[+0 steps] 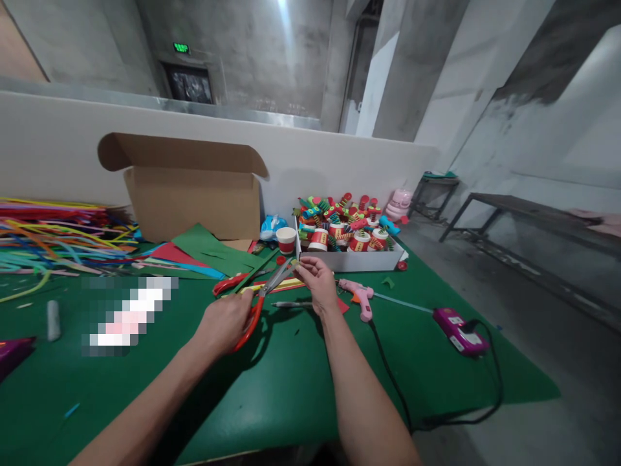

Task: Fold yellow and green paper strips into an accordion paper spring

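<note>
My left hand (220, 323) is wrapped round the red-handled scissors (255, 317), whose blades stand apart and point up to the right. Between the fingertips of my right hand (317, 283) is a small yellowish-green piece (294, 262), close to the blade tips. It is too small to make out fully. Below the blades lie a yellow strip (291, 283) and a pen (291, 304). A second red-handled tool (229, 284) rests behind my left hand, partly under a green strip (255, 272).
A white box (349, 261) of colourful paper-cup figures stands at the back, beside a paper cup (286, 241). Right of my hands lie a pink glue gun (361, 296) and a purple power strip (460, 331) with a cable. Pipe cleaners (53, 239), green sheets (213, 249) and an open cardboard box (194, 200) are left.
</note>
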Motion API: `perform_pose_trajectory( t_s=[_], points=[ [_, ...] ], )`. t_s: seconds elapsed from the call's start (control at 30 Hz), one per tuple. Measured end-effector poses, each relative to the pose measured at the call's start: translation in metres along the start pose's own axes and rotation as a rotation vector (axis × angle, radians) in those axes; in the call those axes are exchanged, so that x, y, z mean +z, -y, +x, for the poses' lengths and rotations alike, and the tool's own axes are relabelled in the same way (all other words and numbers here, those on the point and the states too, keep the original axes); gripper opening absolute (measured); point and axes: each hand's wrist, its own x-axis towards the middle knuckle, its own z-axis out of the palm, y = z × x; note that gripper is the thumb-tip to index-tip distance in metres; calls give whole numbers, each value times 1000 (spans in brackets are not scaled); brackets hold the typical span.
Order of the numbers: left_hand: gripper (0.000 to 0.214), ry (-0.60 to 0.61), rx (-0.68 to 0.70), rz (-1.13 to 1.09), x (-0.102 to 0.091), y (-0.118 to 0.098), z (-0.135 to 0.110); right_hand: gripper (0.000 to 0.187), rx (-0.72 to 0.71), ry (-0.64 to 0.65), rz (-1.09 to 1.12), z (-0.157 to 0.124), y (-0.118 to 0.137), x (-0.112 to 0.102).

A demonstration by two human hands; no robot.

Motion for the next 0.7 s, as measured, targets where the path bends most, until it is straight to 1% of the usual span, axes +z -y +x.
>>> perform_pose_trajectory(
  t_s=[0.13,0.27,0.43,0.7],
  points=[
    [29,-15,19,36,-2,0,0,31,-4,56,-20,0,-2,0],
    [30,-31,28,56,-1,-1,1,29,8,80,-21,0,-3,0],
    [29,-70,33,11,1,-2,3,28,24,101,-18,-2,-1,2],
    [29,-58,8,21,1,-3,3,28,36,108,-26,-2,-3,0]
  ],
)
